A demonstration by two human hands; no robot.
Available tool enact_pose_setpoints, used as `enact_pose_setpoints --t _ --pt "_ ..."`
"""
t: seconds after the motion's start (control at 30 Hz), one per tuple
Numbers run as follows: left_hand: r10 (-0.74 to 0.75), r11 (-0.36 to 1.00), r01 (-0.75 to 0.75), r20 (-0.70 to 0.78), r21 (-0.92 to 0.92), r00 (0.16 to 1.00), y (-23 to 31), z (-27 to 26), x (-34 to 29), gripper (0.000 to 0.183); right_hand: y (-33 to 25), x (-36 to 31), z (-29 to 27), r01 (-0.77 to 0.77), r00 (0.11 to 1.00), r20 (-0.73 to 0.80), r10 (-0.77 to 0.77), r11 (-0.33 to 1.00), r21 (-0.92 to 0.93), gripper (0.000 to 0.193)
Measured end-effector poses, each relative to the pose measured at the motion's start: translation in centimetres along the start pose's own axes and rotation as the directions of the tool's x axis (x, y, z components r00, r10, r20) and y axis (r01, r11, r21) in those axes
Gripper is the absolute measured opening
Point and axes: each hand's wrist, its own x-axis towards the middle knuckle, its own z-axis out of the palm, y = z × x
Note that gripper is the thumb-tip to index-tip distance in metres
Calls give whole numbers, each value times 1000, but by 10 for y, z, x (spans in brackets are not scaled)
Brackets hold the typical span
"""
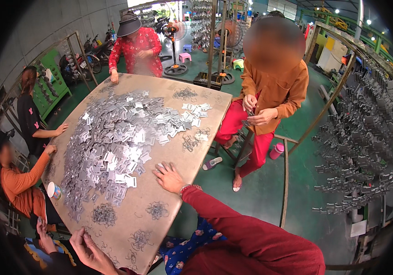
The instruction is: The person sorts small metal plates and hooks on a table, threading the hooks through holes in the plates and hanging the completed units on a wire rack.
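Observation:
My right hand (169, 178) lies on the brown tabletop (169, 156) near its right edge, palm down, fingers spread and open. Just beyond its fingertips begins a wide heap of flat silver metal plates (114, 151) with cut-out slots. My left hand (91, 252) is at the table's near edge, its fingers curled and drawn together. Whatever is between them, if anything, is too small to make out. Close to it are small piles of thin wire hooks (103, 215), (140, 239). Another hook pile (157, 210) lies between my two hands.
Co-workers stand or sit around the table; one in an orange shirt (274, 87) handles small metal pieces at the right. A paper cup (54, 190) stands at the left edge. Racks of hanging metal parts (361, 142) fill the right side. A pink bottle (276, 151) is on the floor.

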Motion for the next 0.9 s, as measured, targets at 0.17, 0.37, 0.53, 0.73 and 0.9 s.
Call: enact_pose_setpoints --t 0.17,0.37,0.53,0.73,0.9 --pt "12 1000 -12 1 -29 1000 1 2 -9 11 2 2 3 -47 979 -197 47 999 4 41" --pt "-47 997 48 4 -54 999 -16 -7 -13 11 11 5 2 -224 950 -216 225 974 27 38" --pt "-92 995 92 8 -35 996 -36 -12 -19 13 7 2 1 -200 950 -235 205 979 47 32" --pt "-324 420 293 159 -859 933 -5 5 -18 25 11 4 3 -233 936 -246 250 968 96 28" --pt "210 -723 473 493 -503 844 144 37 10 34 7 8 -1 -233 899 -346 270 962 143 30"
